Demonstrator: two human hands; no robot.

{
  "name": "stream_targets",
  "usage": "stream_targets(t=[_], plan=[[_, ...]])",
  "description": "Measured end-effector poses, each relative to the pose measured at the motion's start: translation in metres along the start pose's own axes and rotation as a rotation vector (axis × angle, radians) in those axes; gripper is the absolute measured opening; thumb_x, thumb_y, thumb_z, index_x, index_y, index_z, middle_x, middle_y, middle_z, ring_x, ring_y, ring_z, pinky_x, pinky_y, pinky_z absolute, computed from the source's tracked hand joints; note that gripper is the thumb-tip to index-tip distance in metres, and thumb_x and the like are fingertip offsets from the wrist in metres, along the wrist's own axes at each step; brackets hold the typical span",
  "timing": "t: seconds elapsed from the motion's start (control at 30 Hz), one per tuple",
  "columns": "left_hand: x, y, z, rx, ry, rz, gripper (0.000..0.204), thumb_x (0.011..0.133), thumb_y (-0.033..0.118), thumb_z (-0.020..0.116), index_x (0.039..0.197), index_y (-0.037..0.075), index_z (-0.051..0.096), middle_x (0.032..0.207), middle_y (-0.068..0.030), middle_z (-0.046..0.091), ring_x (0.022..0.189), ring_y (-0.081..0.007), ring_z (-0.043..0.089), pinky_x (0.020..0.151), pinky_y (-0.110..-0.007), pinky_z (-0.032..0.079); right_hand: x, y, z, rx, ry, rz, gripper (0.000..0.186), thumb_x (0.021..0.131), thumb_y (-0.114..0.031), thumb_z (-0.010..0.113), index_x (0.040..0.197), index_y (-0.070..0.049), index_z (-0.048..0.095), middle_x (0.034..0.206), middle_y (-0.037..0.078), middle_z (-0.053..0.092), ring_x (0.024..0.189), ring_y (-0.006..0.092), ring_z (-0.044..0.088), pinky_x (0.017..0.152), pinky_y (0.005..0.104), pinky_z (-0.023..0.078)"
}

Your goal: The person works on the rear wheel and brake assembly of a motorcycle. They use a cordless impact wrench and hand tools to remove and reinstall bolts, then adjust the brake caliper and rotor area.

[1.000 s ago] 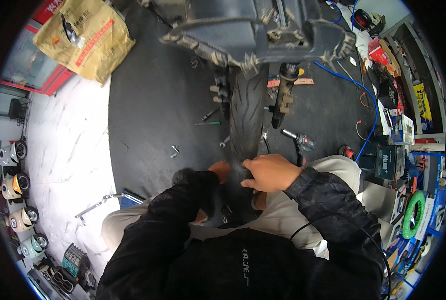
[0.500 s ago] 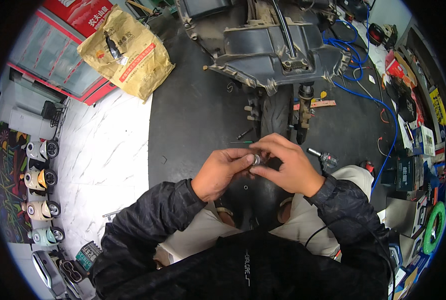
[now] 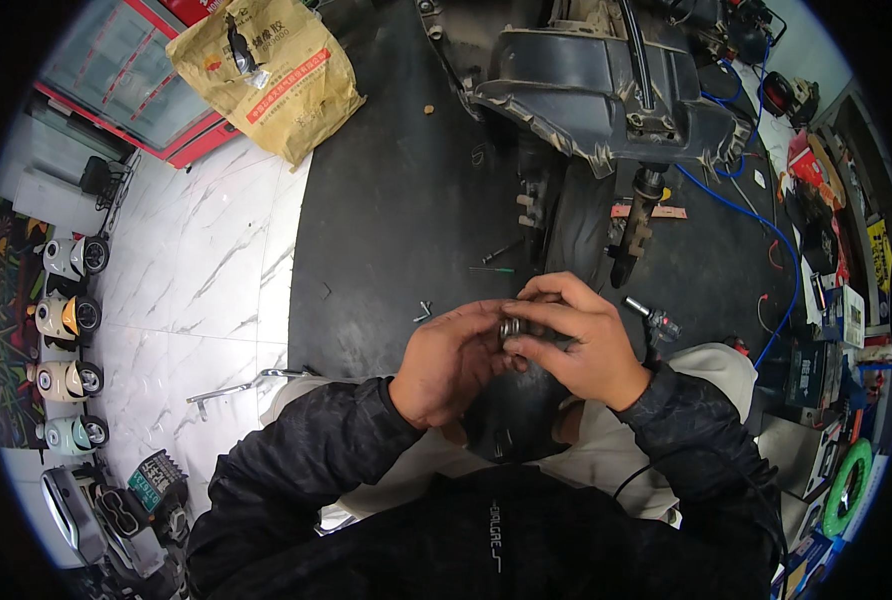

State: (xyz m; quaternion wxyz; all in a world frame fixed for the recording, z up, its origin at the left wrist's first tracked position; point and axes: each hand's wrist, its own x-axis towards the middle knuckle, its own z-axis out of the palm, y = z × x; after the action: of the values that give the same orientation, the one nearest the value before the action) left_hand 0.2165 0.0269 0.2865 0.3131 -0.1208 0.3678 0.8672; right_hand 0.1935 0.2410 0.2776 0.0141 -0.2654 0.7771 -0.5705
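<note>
My left hand (image 3: 449, 360) and my right hand (image 3: 576, 335) meet in front of my chest, both pinching a small round metal part (image 3: 511, 327), like a ring or bearing, between their fingertips. Both arms wear dark jacket sleeves. Just beyond the hands stands a black tyre (image 3: 574, 225) under the dark grey body of a scooter (image 3: 606, 95), on a black floor mat (image 3: 396, 200). Much of the small part is hidden by my fingers.
Loose screws (image 3: 424, 312) and a thin tool (image 3: 493, 269) lie on the mat ahead of my hands. A screwdriver (image 3: 651, 318) lies to the right. A yellow sack (image 3: 266, 75) sits far left, a blue hose (image 3: 756, 225) curves at right, shelves with boxes (image 3: 841, 310) stand far right.
My hands rose from down by the tyre to chest height and came together on the small metal part. The view tilted upward, showing more of the scooter body.
</note>
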Motion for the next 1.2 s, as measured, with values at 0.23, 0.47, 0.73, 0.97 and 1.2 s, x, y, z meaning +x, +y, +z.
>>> stream_targets(t=[0.23, 0.47, 0.73, 0.97, 1.2], plan=[[0.003, 0.006, -0.001, 0.044, -0.006, -0.095, 0.041, 0.114, 0.03, 0.046, 0.136, -0.001, 0.062, 0.121, -0.0104, 0.07, 0.099, -0.0191, 0.064, 0.092, -0.036, 0.052, 0.004, 0.006, 0.004, -0.116, -0.025, -0.017, 0.042, 0.087, -0.022, 0.09, 0.123, -0.004, 0.077, 0.122, 0.01, 0.067, 0.104, 0.027, 0.073, 0.086, 0.0367, 0.06], [0.005, 0.009, 0.003, 0.048, -0.009, -0.1, 0.045, 0.117, 0.041, 0.046, 0.135, 0.003, 0.062, 0.121, -0.0099, 0.07, 0.103, -0.0183, 0.065, 0.091, -0.036, 0.053, 0.006, 0.005, 0.002, -0.091, -0.017, -0.032, 0.046, 0.088, -0.023, 0.088, 0.126, -0.001, 0.074, 0.126, 0.013, 0.067, 0.11, 0.0309, 0.073, 0.092, 0.0386, 0.06], [0.012, 0.002, -0.001, -0.013, 0.001, -0.058, 0.047, 0.117, 0.043, 0.045, 0.138, 0.003, 0.058, 0.124, -0.0095, 0.069, 0.113, -0.0196, 0.066, 0.101, -0.038, 0.053, 0.003, 0.002, -0.002, -0.253, -0.026, -0.106, 0.043, 0.083, -0.018, 0.088, 0.12, -0.001, 0.074, 0.125, 0.012, 0.066, 0.114, 0.0323, 0.069, 0.095, 0.0415, 0.059], [0.01, -0.006, 0.0, 0.11, -0.038, -0.056, 0.056, 0.119, 0.041, 0.036, 0.152, -0.003, 0.048, 0.141, -0.016, 0.062, 0.13, -0.0277, 0.062, 0.114, -0.045, 0.049, -0.001, 0.006, 0.001, -0.529, -0.04, -0.296, 0.035, 0.079, -0.019, 0.086, 0.109, -0.005, 0.074, 0.116, 0.007, 0.067, 0.111, 0.0284, 0.066, 0.092, 0.0407, 0.056], [0.012, -0.01, -0.002, 0.204, 0.048, -0.083, 0.051, 0.118, 0.039, 0.039, 0.15, 0.0, 0.049, 0.135, -0.0151, 0.064, 0.12, -0.0264, 0.064, 0.108, -0.044, 0.052, -0.001, 0.015, -0.013, -0.555, 0.157, -0.371, 0.031, 0.08, -0.015, 0.083, 0.109, -0.007, 0.075, 0.102, 0.008, 0.071, 0.098, 0.0301, 0.07, 0.091, 0.0422, 0.056]])
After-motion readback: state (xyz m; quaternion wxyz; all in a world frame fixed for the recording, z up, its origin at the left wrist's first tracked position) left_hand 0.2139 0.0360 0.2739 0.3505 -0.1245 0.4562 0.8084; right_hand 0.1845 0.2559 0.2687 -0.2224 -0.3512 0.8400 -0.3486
